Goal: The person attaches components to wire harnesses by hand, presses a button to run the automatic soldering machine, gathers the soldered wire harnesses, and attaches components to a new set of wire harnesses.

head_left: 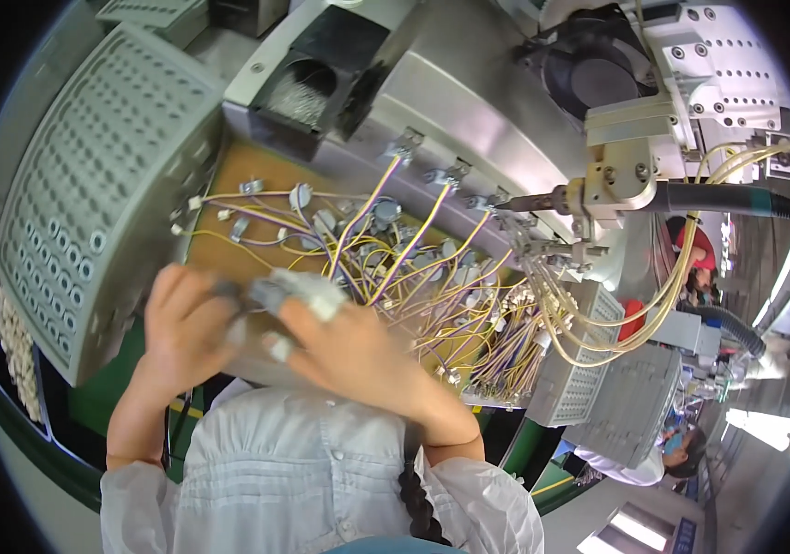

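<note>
My left hand point(188, 321) is curled near the front of the brown work surface point(238, 166), beside the large grey perforated tray. Facing it, my right hand point(353, 349) has bent fingers with white wrapping point(313, 292) on them. Small dark grey shapes show at the fingertips of both hands, but motion blurs them, and I cannot tell whether they are parts or finger covers. Just beyond the hands lies a loose pile of yellow and purple wire leads point(367, 245) with small round grey metal parts and white connectors. Several leads rise to clamps point(447, 175) along the metal machine.
On the left stands the grey perforated tray point(108, 166), partly filled with round parts. White pieces fill a bin point(16, 351) below it. A black box point(307, 92) of small bits sits behind. A metal nozzle arm point(552, 198) with pale tubes reaches in from the right. People work further off.
</note>
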The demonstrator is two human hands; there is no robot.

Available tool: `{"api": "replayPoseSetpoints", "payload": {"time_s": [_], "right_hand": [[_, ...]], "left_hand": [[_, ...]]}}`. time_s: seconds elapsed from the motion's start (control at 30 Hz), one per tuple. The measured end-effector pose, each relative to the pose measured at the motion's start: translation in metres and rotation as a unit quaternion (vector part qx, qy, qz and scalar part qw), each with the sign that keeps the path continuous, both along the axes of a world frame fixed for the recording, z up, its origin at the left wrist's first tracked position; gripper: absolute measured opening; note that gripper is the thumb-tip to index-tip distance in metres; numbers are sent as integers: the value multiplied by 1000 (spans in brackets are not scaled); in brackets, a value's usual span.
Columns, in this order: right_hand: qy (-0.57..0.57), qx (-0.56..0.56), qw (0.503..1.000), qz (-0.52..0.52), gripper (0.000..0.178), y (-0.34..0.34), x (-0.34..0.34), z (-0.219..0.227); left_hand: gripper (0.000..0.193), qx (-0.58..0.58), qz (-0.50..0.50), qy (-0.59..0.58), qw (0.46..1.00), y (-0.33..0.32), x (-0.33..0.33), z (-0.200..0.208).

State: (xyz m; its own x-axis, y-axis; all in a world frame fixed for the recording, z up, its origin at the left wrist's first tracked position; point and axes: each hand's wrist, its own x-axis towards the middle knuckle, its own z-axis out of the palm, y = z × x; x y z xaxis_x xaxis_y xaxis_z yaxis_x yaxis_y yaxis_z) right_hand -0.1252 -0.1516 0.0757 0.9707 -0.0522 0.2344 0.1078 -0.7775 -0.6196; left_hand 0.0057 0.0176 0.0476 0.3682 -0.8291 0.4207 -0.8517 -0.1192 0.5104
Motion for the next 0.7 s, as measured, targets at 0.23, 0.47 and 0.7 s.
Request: {"api": "replayPoseSetpoints", "payload": {"time_s": [0.23,0.47,0.7], "right_hand": [[2,117,993,2,35,-22,8,-4],[-32,296,947,-116,20,-46,1,23],[46,213,975,-55,19,-50,11,13]], "left_hand": [[42,53,167,3,985,61,38,4],[46,342,475,-210,783,276,224,-36],[41,499,434,-170,731,362,244,-63]]}}
